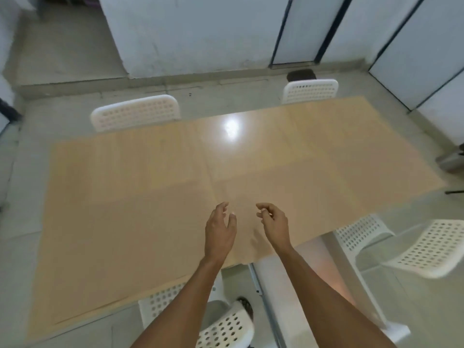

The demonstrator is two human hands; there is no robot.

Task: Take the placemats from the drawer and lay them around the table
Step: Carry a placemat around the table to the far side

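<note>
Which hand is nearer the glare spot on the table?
Left, narrowly. The left hand hovers almost straight below the glare spot in the picture; the right hand is off to its right. Both are empty, above the table.

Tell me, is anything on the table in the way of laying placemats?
Nothing visible: the table top is bare, with both hands, left and right, open and empty above its near edge. No placemats or drawer are in view.

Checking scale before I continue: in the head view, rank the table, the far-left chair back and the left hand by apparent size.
1. table
2. far-left chair back
3. left hand, though it is nearer the camera, so unsure against the chair back.
</note>
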